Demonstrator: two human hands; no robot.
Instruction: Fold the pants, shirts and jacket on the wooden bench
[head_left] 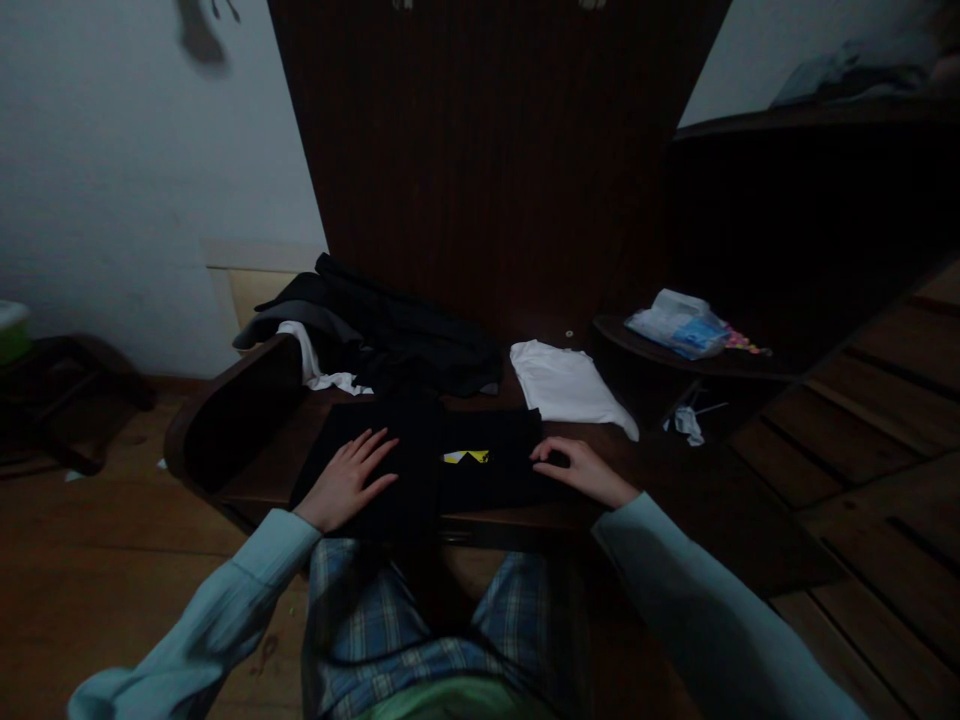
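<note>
Landmark: a black fabric garment, folded flat, lies near the front edge of the dark-brown wooden worktop. Behind its left part, a crumpled white cloth pokes out from a loose heap of black and grey clothing. On the garment's left part the left hand lies palm down, fingers spread. Right of that hand, a small yellow-and-white print shows on the garment. At the garment's right edge is the right hand, thumb and forefinger curved toward each other; whether they pinch the fabric, I cannot tell. Behind the garment's right end lies a flat white folded cloth. Farther right of the garment, a clear-and-blue plastic package rests on a dark curved shelf.
</note>
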